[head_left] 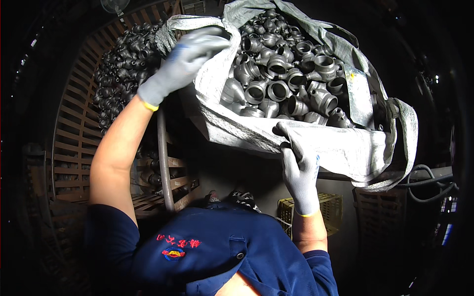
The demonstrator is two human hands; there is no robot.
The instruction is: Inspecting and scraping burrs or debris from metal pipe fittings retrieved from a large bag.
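A large white woven bulk bag (pixel 229 116) stands in front of me, its mouth folded outward. Inside lie many dark grey metal pipe fittings (pixel 278 90), short round-mouthed pieces with narrower necks. My left hand (pixel 186 60), in a pale grey glove, is at the bag's upper left rim beside a lifting strap (pixel 190 23). Its fingers reach over the rim but are smeared by motion. My right hand (pixel 300 172), gloved too with darkened fingertips, grips the bag's near rim between thumb and fingers. A flat pale sheet (pixel 359 96) stands among the fittings at the right.
A brown slatted metal crate (pixel 74 126) at the left holds more dark fittings (pixel 126 64). An upright grey pipe (pixel 164 163) stands at its near corner. A yellow plastic crate (pixel 331 209) sits on the floor below my right hand. Dark hose (pixel 428 185) coils at the right.
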